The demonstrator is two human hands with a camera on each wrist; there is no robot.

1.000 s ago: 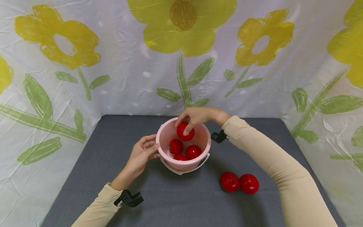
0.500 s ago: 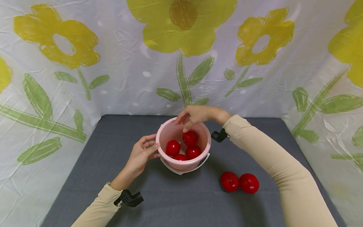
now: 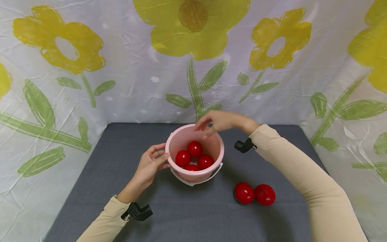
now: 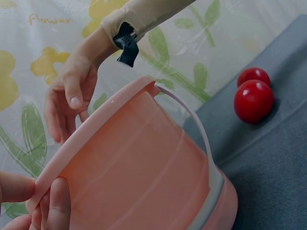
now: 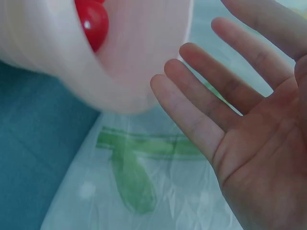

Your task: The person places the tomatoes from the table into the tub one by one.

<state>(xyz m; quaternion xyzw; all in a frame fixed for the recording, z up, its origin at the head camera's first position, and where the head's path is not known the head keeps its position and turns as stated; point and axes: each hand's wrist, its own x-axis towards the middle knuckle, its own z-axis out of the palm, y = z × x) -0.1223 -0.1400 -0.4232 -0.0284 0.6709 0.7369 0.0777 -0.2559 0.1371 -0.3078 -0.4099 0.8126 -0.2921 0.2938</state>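
Two red balls (image 3: 244,193) lie near the pink bucket (image 3: 181,141) on grey cloth (image 3: 127,141), four inside it. Your left hand (image 3: 150,164) pinches its rim; your right hand (image 3: 219,121) hovers at its far side, fingers apart.

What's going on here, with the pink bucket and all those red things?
A person is working with both bare hands. The left hand has its grip on the rim of the pink bucket, while the right hand, holding nothing, is open by the far side of the rim. Four round red things show inside the bucket. Two more red ones lie close together outside it, on the grey cloth to the person's right.
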